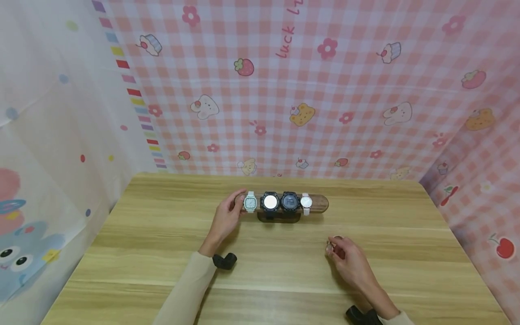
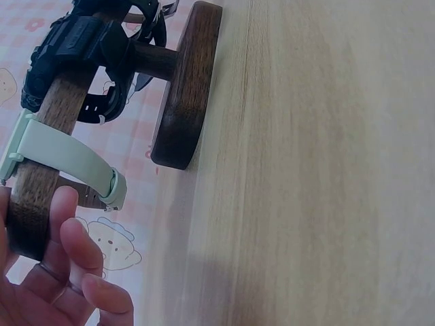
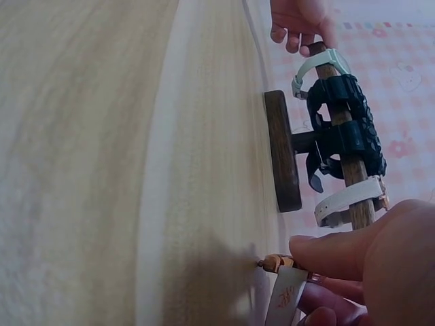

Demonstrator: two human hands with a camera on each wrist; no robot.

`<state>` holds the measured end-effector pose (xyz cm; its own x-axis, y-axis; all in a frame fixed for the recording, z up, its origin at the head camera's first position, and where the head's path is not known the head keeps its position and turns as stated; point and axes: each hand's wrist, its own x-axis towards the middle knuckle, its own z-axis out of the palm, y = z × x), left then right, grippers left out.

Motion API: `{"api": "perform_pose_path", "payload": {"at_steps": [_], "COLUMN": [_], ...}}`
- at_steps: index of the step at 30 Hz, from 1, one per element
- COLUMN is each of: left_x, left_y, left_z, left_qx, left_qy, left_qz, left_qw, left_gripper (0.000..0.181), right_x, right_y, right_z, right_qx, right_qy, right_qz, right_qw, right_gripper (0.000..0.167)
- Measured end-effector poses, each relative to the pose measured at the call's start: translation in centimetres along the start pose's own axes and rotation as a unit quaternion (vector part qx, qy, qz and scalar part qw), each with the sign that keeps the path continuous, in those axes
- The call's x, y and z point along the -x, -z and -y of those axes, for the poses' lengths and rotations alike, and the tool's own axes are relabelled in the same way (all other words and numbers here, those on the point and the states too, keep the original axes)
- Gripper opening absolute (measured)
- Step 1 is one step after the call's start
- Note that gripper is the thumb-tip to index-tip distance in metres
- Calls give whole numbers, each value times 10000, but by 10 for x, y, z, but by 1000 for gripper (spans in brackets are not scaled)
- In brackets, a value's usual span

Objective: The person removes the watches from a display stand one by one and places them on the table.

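While the left grip (image 1: pixel 227 217) holds one end of the stand (image 1: pixel 320 204), a watch (image 3: pixel 285 291) sits pinched within the right grip (image 1: pixel 352 262), thumb against fingers; probably light, soft-strapped and scratchable, it is best held by its case.

High head view (wrist views nearer).

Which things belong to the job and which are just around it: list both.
Job:
dark brown wooden stand
pale green square-faced watch
two chunky black watches
white-strapped round watch
held gold-coloured and white item, probably a watch

Surroundings:
light wood-grain table
pink-and-white checked cloth
black wrist-worn devices
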<state>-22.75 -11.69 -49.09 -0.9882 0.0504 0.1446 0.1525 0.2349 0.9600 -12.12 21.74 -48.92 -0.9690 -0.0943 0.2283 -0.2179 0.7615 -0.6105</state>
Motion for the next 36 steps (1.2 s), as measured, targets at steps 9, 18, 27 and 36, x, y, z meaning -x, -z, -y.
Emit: {"api": "perform_pose_path", "payload": {"at_steps": [9, 18, 27, 36], "left_x": [1, 1, 0, 0], "left_y": [1, 1, 1, 1], "left_z": [-1, -1, -2, -1], "left_qx": [-46, 16, 15, 20], "left_qy": [8, 34, 69, 124], "left_qz": [-4, 10, -7, -9], "left_qw": [10000, 10000, 10000, 9999], "left_gripper": [38, 39, 41, 39], "right_x": [0, -2, -15, -28], "right_y": [1, 6, 20, 32], "right_z": [2, 2, 1, 7], "right_qx": [22, -29, -115, -441], "right_qy": [-132, 39, 360, 282], "right_qz": [125, -75, -401, -485], "right_qw": [9998, 10000, 9985, 9974], "right_gripper": [33, 38, 44, 43]}}
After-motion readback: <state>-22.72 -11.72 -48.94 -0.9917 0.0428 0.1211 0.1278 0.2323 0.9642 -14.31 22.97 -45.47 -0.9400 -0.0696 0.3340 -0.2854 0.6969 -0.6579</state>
